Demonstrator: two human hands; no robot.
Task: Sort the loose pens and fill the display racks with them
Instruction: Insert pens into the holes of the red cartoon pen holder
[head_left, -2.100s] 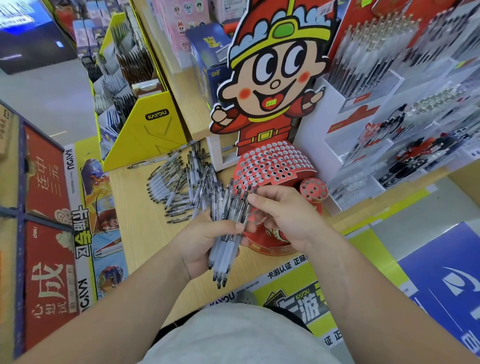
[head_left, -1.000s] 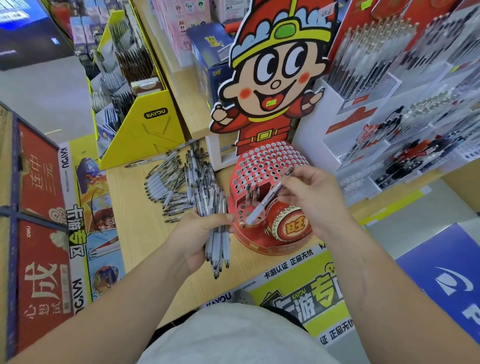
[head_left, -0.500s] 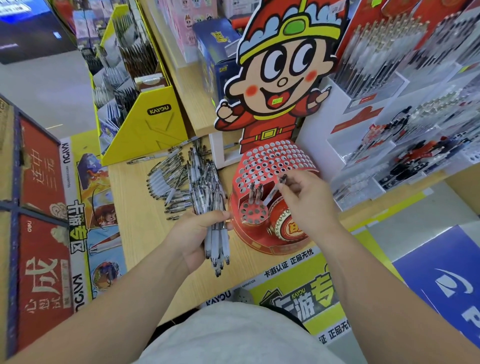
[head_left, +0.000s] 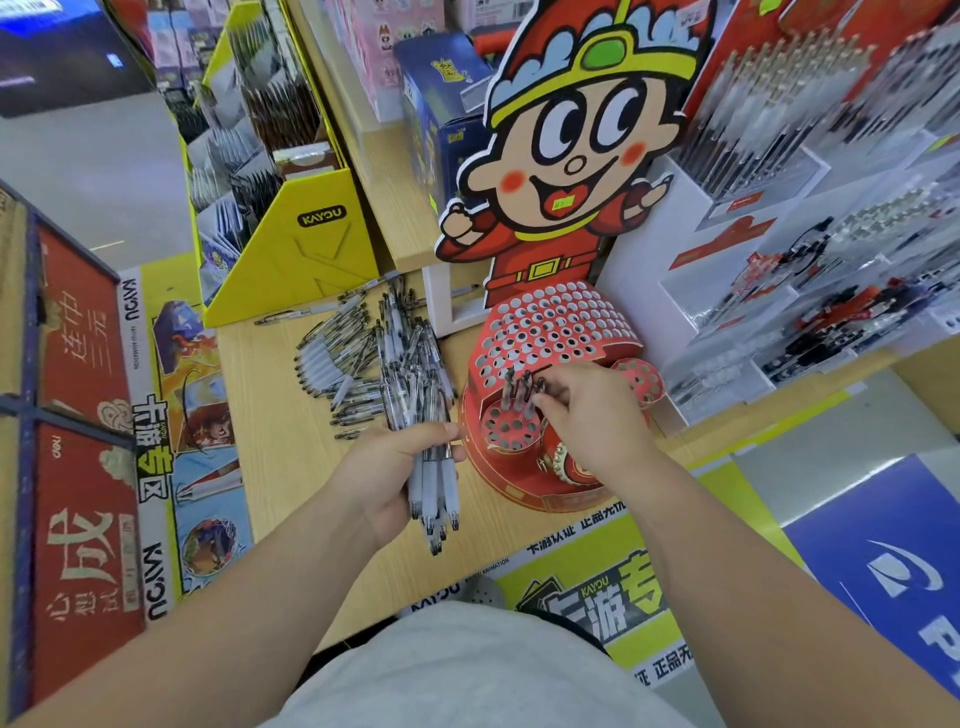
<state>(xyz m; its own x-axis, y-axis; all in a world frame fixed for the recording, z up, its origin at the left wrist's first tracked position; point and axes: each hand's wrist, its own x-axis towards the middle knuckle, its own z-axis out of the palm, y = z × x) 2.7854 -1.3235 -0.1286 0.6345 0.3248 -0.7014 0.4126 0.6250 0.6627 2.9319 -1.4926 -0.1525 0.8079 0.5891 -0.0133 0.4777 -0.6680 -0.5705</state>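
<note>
Pen (head_left: 538, 388), slanted in mid-air a second earlier, stood seated in the rack's (head_left: 550, 332) near tier beside two others, right hand (head_left: 592, 415) pinching its top; left hand (head_left: 384, 478) gripped a bundle (head_left: 415, 400); pile (head_left: 343, 364) lay left; most holes unfilled.

Illumination bright, even and diffuse; shadows on the wooden counter (head_left: 270, 426) faint. Wide-angle distortion bends lines toward the edges. White pen racks (head_left: 789, 174) at upper right are blurred; centre sharp.
</note>
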